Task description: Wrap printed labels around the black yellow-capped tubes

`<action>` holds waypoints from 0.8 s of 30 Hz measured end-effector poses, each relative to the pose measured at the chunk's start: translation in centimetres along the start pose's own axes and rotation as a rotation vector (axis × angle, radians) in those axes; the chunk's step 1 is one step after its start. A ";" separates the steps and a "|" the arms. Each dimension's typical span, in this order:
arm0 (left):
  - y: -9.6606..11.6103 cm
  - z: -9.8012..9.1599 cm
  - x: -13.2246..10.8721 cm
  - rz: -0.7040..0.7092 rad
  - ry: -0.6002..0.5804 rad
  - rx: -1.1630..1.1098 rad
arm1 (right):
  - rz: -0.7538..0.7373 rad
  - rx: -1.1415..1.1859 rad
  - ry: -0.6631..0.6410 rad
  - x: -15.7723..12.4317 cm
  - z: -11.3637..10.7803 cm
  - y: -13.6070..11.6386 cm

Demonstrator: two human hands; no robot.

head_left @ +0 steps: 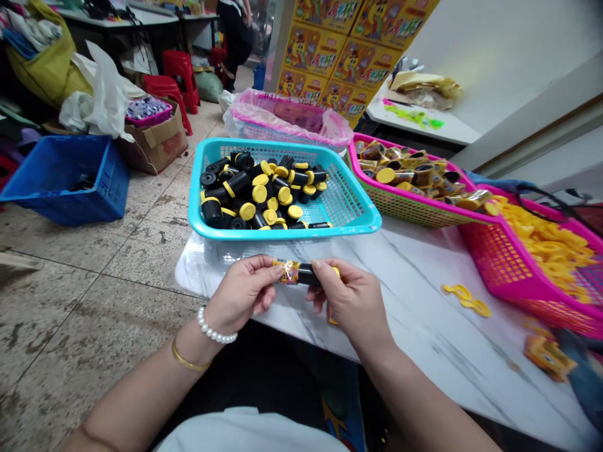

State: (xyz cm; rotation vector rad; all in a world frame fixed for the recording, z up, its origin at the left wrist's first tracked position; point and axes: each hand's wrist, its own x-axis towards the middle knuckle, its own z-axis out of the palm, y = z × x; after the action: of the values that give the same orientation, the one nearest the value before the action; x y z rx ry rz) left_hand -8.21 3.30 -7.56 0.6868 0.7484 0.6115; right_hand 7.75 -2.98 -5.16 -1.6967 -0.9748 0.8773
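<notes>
Bench: the white marble-patterned bench [424, 314] runs from the lower middle out to the right and carries the baskets.
Cartons: a stack of yellow printed cardboard cartons [339, 56] stands behind the bench.
Crate: a blue plastic slatted crate [61, 182] sits on the tiled floor to the left, well apart from the hands.
Turquoise basket: the turquoise plastic mesh basket [282, 229] rests on the near-left corner of the bench, its left half piled with black tubes with yellow caps [259, 191].
Pink baskets: a pink-rimmed mesh basket [409, 210] of foil-wrapped tubes stands to the right of it; a second pink mesh basket [518, 276], further right, holds yellow plastic rings.
Left hand: the left hand [242, 292], with a pearl bracelet at the wrist, has thumb and fingers closed on the sleeved end of the tube.
Right hand: the right hand [346, 298] pinches the bare black end, fingers curled in.
Tube: the black plastic tube [299, 273], with a printed foil sleeve over its left part, lies crosswise between the two hands, over the bench's near edge and just in front of the turquoise basket.
Loose rings: a few flat yellow rings [464, 298] lie on the bench to the right of the right hand, near the second pink basket.
</notes>
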 end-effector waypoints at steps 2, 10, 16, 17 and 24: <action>0.0 -0.1 -0.1 -0.007 -0.016 0.004 | -0.045 -0.009 0.047 -0.1 0.1 -0.2; -0.9 -0.2 0.2 0.063 -0.043 0.024 | 0.331 0.315 -0.187 0.8 0.1 -0.7; -0.6 -0.2 0.1 0.053 -0.008 -0.039 | 0.127 0.147 -0.060 0.1 0.0 -0.2; -0.5 -0.2 0.1 0.048 -0.010 -0.041 | 0.112 0.136 -0.049 0.1 -0.1 -0.1; -0.6 -0.5 0.1 0.000 -0.105 0.008 | 0.158 0.202 -0.057 0.1 -0.3 0.5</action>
State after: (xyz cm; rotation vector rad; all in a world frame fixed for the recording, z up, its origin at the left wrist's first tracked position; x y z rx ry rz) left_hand -8.36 3.15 -8.31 0.7210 0.6539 0.5682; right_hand 8.18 -3.10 -5.59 -1.5983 -0.7689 1.0960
